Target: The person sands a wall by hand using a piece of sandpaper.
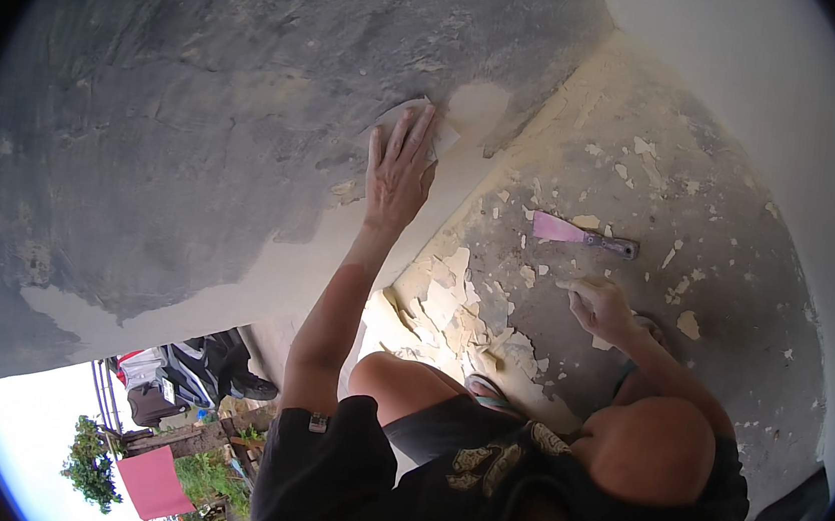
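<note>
My left hand (401, 174) presses flat against the grey wall (199, 129), its fingers stretched upward over a pale sheet of sandpaper (446, 139). The sheet's edges show on both sides of the fingers. White dust coats the fingers. My right hand (604, 309) hangs over the floor in front of my knee, its fingers curled in. Whatever may be inside those fingers is hidden. A putty knife (581, 234) with a pinkish blade and dark handle lies on the floor just beyond my right hand, not touched by it.
Peeled paint flakes (450, 289) litter the grey floor (654, 313), thickest by the wall's foot. A white wall (786, 85) closes off the right side. At lower left a parked motorcycle (195, 375), a red cloth (155, 482) and plants stand outdoors. My bent knees fill the near side.
</note>
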`<action>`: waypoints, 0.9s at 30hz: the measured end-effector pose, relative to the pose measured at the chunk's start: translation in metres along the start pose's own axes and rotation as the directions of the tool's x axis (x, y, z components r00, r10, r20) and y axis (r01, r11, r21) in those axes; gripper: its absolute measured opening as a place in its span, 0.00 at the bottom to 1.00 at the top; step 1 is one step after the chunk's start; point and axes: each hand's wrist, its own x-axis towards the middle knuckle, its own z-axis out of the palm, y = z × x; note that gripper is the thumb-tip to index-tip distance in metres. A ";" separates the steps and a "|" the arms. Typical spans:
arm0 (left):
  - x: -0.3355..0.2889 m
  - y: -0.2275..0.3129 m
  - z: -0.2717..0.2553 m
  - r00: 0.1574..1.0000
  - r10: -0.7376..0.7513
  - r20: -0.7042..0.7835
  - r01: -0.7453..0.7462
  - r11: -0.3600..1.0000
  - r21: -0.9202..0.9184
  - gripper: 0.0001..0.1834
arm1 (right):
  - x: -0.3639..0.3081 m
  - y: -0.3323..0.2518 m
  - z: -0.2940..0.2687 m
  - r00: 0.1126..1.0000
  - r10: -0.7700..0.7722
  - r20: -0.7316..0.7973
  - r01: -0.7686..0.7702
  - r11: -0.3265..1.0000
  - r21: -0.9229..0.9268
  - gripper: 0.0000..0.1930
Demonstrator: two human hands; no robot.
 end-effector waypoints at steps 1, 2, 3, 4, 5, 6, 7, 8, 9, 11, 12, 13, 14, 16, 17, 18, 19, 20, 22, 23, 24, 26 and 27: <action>-0.002 0.000 0.008 1.000 0.004 0.001 -0.004 1.000 -0.001 0.39 | -0.002 0.002 -0.002 1.000 0.004 -0.002 -0.004 1.000 0.002 0.11; -0.004 0.000 0.017 1.000 0.017 0.012 -0.017 0.999 0.029 0.38 | -0.005 0.006 -0.004 0.999 -0.020 -0.048 0.020 1.000 0.004 0.11; -0.005 0.000 0.020 0.999 0.025 0.022 -0.026 0.998 0.062 0.38 | -0.006 0.010 -0.006 0.994 -0.048 -0.093 0.048 0.999 0.005 0.10; 0.003 0.000 0.016 1.000 0.019 0.023 -0.020 0.997 0.074 0.38 | -0.005 0.008 -0.008 0.994 -0.058 -0.091 0.060 0.998 0.012 0.10; 0.019 0.006 0.017 0.997 0.076 -0.015 -0.075 0.996 0.057 0.38 | -0.005 0.005 -0.012 0.996 -0.035 -0.077 0.036 0.999 0.004 0.10; 0.039 0.011 0.014 0.990 0.133 -0.056 -0.131 0.990 0.043 0.37 | -0.004 0.004 -0.014 0.998 -0.013 -0.064 0.012 1.000 -0.005 0.10; 0.062 0.022 0.007 0.986 0.151 -0.069 -0.144 0.986 0.087 0.38 | -0.003 0.008 -0.013 0.998 -0.015 -0.060 0.015 1.000 -0.002 0.10; 0.082 0.031 0.001 0.982 0.171 -0.082 -0.161 0.979 0.123 0.38 | -0.002 0.015 -0.012 0.996 -0.057 -0.066 0.055 0.998 -0.031 0.10; 0.088 0.033 0.002 0.982 0.173 -0.073 -0.164 0.980 0.110 0.38 | -0.003 0.019 -0.009 0.993 -0.092 -0.068 0.088 0.995 -0.057 0.10; 0.090 0.038 0.010 0.976 0.144 -0.165 -0.121 0.982 0.146 0.38 | 0.003 0.020 -0.003 0.993 -0.077 -0.091 0.075 0.997 -0.017 0.10; 0.078 0.041 0.019 0.976 0.147 -0.160 -0.127 0.983 0.131 0.38 | 0.003 0.018 -0.003 0.990 -0.076 -0.121 0.078 0.997 0.014 0.10; 0.057 0.041 0.030 0.990 0.130 -0.056 -0.124 0.988 0.097 0.39 | 0.001 0.015 -0.007 0.991 -0.068 -0.119 0.070 0.998 0.010 0.10; 0.036 0.039 0.040 0.992 0.116 0.042 -0.118 0.990 0.071 0.39 | 0.000 0.011 -0.011 0.993 -0.057 -0.104 0.057 0.998 -0.004 0.11; -0.011 0.022 0.065 0.987 0.102 0.123 -0.112 0.990 0.080 0.38 | 0.005 0.008 -0.017 0.992 -0.066 -0.107 0.064 0.998 -0.021 0.12; -0.014 0.019 0.068 0.987 0.103 0.123 -0.113 0.990 0.084 0.38 | 0.003 0.011 -0.016 0.996 -0.009 -0.092 0.009 1.000 0.005 0.12; -0.016 0.022 0.070 0.994 0.074 0.083 -0.082 0.993 0.090 0.38 | -0.001 0.013 -0.017 0.996 0.052 -0.071 -0.050 0.998 0.028 0.13; -0.018 0.024 0.072 0.998 0.045 0.045 -0.049 0.994 0.096 0.38 | -0.006 0.016 -0.018 0.996 0.054 -0.066 -0.052 0.998 0.029 0.13; -0.019 0.026 0.075 0.998 0.042 0.050 -0.047 0.994 0.095 0.38 | -0.010 0.019 -0.020 0.996 0.039 -0.075 -0.042 0.998 -0.036 0.13; -0.006 0.033 0.068 0.996 0.003 0.094 -0.008 0.999 0.044 0.38 | -0.010 0.021 -0.022 0.997 0.023 -0.080 -0.031 0.995 -0.097 0.13; 0.005 0.037 0.066 0.998 0.009 0.060 -0.012 0.999 0.050 0.38 | -0.011 0.022 -0.022 0.995 0.037 -0.091 -0.045 0.995 -0.087 0.13; 0.023 0.044 0.058 1.000 0.015 0.023 -0.016 0.998 0.054 0.38 | -0.012 0.022 -0.022 0.993 0.051 -0.105 -0.060 0.995 -0.080 0.13; 0.057 0.053 0.041 0.997 0.007 -0.071 -0.008 1.000 -0.016 0.37 | -0.008 0.023 -0.019 0.995 0.022 -0.094 -0.031 0.995 -0.099 0.12; 0.065 0.052 0.037 0.985 -0.007 -0.170 -0.007 0.996 -0.084 0.36 | -0.005 0.023 -0.015 0.996 -0.010 -0.087 -0.001 0.993 -0.118 0.12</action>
